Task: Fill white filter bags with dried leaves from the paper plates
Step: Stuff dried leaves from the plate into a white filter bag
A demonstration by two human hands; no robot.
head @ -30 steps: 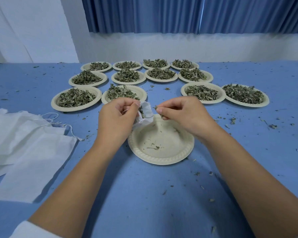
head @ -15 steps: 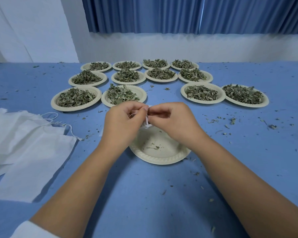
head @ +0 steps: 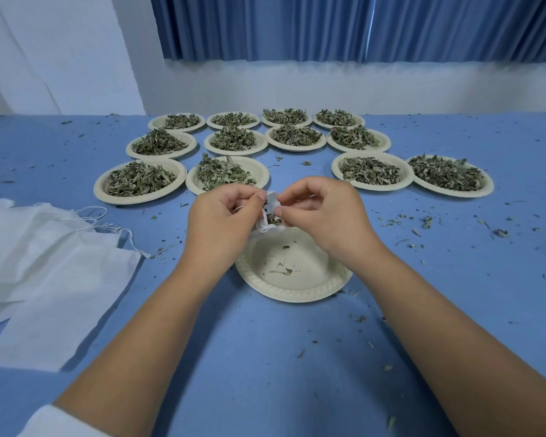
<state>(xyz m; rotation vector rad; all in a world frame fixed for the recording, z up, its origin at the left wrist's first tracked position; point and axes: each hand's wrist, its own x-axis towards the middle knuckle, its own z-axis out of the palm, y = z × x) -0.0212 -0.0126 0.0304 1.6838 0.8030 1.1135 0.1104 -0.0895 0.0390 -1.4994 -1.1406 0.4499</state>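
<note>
A small white filter bag (head: 270, 216) hangs between my two hands above a nearly bare paper plate (head: 293, 274) that holds a few leaf crumbs. My left hand (head: 224, 222) pinches the bag's left edge, its fingers curled. My right hand (head: 323, 216) pinches the bag's right edge at the mouth. Dark dried leaves show inside the bag's opening. Most of the bag is hidden behind my fingers. Several paper plates heaped with dried leaves (head: 221, 173) stand in rows beyond my hands.
Flat white filter bags (head: 44, 272) with drawstrings lie in a pile on the blue table at the left. Leaf crumbs (head: 423, 222) are scattered over the blue table (head: 265, 357), mostly to the right. A wall and blue curtain rise behind the plates.
My hands came together at the bag's mouth half a second ago, then parted slightly. The bag's opening shows again between my fingertips, and the hands sit a little lower over the plate.
</note>
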